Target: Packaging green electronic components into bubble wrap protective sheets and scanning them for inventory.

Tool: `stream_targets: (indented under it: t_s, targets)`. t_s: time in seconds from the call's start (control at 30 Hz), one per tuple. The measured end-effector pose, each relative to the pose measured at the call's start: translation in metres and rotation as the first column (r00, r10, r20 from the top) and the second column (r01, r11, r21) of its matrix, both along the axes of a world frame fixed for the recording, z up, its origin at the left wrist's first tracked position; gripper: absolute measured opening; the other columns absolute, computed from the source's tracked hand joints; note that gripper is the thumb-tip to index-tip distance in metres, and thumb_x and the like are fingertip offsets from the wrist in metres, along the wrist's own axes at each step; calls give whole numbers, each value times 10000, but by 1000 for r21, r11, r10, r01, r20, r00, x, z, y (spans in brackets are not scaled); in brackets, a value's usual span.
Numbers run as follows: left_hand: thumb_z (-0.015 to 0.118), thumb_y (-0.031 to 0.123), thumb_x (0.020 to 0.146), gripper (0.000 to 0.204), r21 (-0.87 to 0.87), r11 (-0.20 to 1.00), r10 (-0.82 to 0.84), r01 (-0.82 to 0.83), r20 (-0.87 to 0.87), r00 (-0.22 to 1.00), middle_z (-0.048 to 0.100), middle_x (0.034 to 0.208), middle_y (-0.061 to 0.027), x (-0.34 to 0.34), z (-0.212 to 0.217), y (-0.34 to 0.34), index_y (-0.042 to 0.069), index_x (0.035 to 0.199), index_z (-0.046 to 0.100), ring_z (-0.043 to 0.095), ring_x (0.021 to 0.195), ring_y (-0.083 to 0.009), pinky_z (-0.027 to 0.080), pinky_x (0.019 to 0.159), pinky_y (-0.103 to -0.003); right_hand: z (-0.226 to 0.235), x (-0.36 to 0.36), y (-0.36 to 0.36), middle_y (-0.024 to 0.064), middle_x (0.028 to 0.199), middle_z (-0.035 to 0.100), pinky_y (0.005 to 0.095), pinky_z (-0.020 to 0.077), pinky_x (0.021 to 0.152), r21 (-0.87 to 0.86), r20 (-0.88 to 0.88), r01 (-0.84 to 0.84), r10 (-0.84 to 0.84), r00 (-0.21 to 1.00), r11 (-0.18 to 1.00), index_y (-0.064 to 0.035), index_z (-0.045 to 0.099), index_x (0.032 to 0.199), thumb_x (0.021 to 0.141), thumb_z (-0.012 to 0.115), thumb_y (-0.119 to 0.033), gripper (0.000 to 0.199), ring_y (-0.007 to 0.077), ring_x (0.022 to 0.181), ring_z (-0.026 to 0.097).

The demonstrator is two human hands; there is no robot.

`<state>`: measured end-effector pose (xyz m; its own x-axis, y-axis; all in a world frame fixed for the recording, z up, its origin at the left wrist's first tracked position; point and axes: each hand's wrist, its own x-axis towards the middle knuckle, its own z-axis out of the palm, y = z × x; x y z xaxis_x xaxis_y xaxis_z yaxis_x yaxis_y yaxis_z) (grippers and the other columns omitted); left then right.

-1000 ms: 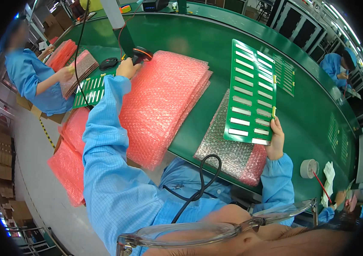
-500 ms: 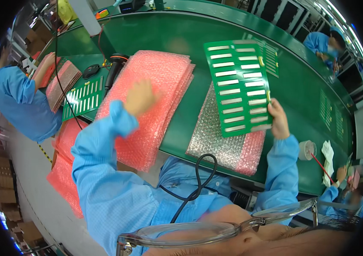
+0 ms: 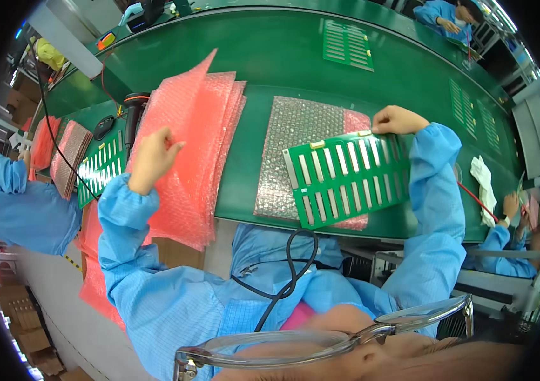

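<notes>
A green circuit board [image 3: 337,206] with rows of pale metallic strips hangs tilted from my right hand [image 3: 400,119]. My right fingers pinch its upper edge near the right corner, and my sleeve hides its right end. Behind and under it lies a clear-and-pink bubble-wrap bag [image 3: 295,127] on the bench. My left hand [image 3: 154,159] is closed at the left side of a stack of pink bubble-wrap bags [image 3: 203,184]. It appears to grip the top bag [image 3: 171,95], whose far corner stands lifted and bent; the exact contact is hard to see.
A barcode scanner [image 3: 133,117], a black mouse [image 3: 103,127] and another green board [image 3: 101,166] lie left of the stack. More boards [image 3: 347,47] rest farther back on the green bench [image 3: 270,57]. A white cloth [image 3: 484,181] lies at right. Co-workers sit nearby.
My right hand has turned the board from upright to sideways and lowered it over the bubble-wrap bag. My left hand has drawn back leftward, and the top pink bag has lifted off the stack.
</notes>
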<state>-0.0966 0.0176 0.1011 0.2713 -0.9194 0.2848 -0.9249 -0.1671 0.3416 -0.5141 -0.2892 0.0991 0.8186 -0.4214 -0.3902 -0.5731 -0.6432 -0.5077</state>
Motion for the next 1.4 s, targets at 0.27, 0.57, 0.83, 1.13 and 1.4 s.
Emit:
stream_targets:
  t_s: [0.27, 0.57, 0.83, 1.13, 1.4]
  targets:
    - [548, 253, 860, 301, -95, 995, -8, -20, -280, 960, 463, 624, -211, 16, -39, -22, -27, 760, 502, 466, 537, -294, 368, 514, -379, -45, -36, 108, 133, 790, 614, 322, 458, 614, -329, 766, 730, -284, 577, 599, -14, 553, 925, 826, 583, -216, 227, 238, 697, 599]
    - [574, 130, 836, 159, 231, 971, 49, 63, -449, 892, 500, 595, 14, 23, -10, -20, 22, 735, 516, 445, 512, -61, 354, 449, -248, -103, -76, 210, 107, 815, 606, 208, 418, 499, 771, 242, 595, -969, 56, 227, 17, 486, 983, 878, 517, -323, 357, 131, 653, 586]
    - [636, 253, 805, 322, 59, 996, -65, 71, -99, 993, 392, 540, -25, -1, 0, -27, 12, 654, 486, 371, 518, -96, 314, 453, -304, -113, -43, 185, 62, 783, 545, 196, 325, 423, 834, 366, 530, -876, -316, 157, 34, 400, 1035, 793, 647, -144, 388, 77, 532, 439]
    - [528, 208, 880, 210, -122, 982, -181, 147, -344, 921, 486, 663, 0, -26, 53, -4, 6, 834, 557, 433, 618, -67, 370, 541, -242, -109, -34, 182, 63, 994, 581, 262, 485, 649, 915, 391, 237, -860, -326, 327, -37, 473, 1126, 883, 506, -160, 274, 134, 820, 573]
    - [495, 202, 903, 190, -342, 934, -353, 107, -829, 433, 522, 792, 22, -64, 132, -32, 41, 1000, 522, 481, 648, -59, 412, 585, -204, -119, -38, 175, 94, 1065, 563, 304, 511, 743, 931, 363, 111, -848, -387, 348, -31, 455, 1148, 904, 460, -131, 264, 181, 917, 583]
